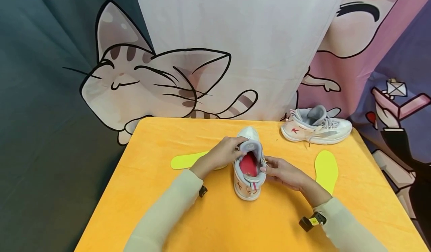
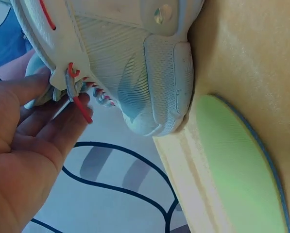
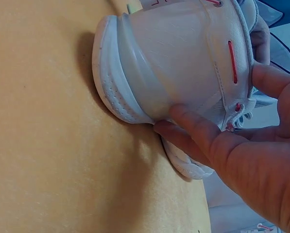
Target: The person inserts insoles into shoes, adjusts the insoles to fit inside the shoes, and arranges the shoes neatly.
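Against the fingers of the right hand (image 3: 247, 165), the shoe (image 3: 174, 63) shows me a smooth, faintly glossy, leather-like skin, while just beside the fingertips of the left hand (image 2: 28, 155) its side panel (image 2: 132, 92) is ribbed and matt. Below the fingers spreads a soft, matt, cloth-like table covering (image 1: 208, 222), and to either side of them lie insoles (image 1: 326, 168) that look matt and foam-like.

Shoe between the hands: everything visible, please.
White sneaker, textured synthetic-looking side panels, grey padded collar and tongue, red inner sole, red cord beside pale laces, striped tab at the heel. It stands upright on the yellow table, heel toward the head camera. The left hand pinches it near the laces; the right hand grips its other side, thumb at the collar.
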`<state>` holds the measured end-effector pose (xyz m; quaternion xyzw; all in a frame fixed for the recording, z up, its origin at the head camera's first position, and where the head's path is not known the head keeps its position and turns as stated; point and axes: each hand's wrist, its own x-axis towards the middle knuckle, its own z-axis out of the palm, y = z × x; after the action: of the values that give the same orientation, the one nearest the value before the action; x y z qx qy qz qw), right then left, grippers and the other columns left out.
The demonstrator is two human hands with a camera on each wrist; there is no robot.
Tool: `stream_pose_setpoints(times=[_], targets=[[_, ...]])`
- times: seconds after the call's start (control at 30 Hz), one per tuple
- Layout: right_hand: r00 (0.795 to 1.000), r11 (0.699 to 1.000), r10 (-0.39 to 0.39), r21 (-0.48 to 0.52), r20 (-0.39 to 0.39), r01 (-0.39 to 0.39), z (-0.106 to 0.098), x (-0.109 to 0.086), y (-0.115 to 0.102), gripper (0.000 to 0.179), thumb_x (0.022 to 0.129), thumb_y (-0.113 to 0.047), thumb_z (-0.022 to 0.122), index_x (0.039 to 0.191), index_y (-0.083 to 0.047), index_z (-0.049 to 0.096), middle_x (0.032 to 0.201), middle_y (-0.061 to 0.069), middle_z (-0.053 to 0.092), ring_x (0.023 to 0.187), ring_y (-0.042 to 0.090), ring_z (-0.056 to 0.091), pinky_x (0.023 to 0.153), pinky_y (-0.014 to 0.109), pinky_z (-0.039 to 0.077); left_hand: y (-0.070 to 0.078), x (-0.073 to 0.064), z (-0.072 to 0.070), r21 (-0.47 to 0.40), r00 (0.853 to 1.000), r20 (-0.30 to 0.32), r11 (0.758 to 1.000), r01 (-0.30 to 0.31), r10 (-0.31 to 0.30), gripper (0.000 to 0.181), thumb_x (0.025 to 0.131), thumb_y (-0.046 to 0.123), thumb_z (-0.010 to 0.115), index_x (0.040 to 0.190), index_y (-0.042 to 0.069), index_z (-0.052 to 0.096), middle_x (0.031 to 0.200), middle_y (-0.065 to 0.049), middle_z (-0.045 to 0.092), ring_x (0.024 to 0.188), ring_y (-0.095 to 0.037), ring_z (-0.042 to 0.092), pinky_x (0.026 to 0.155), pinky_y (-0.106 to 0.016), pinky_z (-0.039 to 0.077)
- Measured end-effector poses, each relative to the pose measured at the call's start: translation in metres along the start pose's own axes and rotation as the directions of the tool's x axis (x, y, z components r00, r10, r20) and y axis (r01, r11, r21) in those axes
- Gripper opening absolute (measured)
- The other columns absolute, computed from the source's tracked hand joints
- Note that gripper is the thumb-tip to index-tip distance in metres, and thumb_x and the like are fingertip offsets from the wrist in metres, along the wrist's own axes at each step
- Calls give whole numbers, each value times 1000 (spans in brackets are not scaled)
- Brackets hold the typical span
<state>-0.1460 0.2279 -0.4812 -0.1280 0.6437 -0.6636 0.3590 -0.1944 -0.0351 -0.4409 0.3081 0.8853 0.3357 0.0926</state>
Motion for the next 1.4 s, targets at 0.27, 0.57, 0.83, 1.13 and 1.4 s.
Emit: stream_pose_setpoints(times=[0.27,0.57,0.83,1.13,1.4], targets=[[1000,1000,10,25,23,-11,-3,0,-3,75,108,-15,53,159,13,7,160,40,23,131,18,57,107,35,51,-8,14,-2,-90,998,-57,996,27,-32,27,101,8,66,128,8,69,118,-9,75,102,-16,70,83,-23,58],[997,999,30,33,72,-33,-5,2,-8,75,107,-10,53,159,14,5,159,42,22,131,21,58,107,34,51,-19,33,-5,-130,990,-86,986,103,-115,22,102,5,62,121,6,73,112,-8,74,92,-14,66,77,-22,56],[995,999,44,13,84,-45,-7,1,-10,69,107,-6,50,157,17,8,154,40,31,126,21,61,104,31,53,-20,43,-3,-119,988,-67,984,132,-140,20,102,6,62,119,6,73,103,-6,72,85,-15,62,73,-21,52],[999,995,41,-88,-15,-42,-2,-1,-11,74,105,-16,57,158,14,14,159,37,29,125,19,59,101,26,53,-16,34,-2,-172,988,-57,976,132,-143,18,102,11,63,117,7,72,104,-8,72,74,-11,64,64,-20,54],[989,935,36,-345,-143,-84,1,0,-15,73,103,-28,62,158,6,29,157,31,38,113,26,59,94,39,53,-12,22,2,-184,988,-84,976,112,-130,21,100,16,69,118,7,71,101,-6,73,84,-11,66,70,-20,57]])
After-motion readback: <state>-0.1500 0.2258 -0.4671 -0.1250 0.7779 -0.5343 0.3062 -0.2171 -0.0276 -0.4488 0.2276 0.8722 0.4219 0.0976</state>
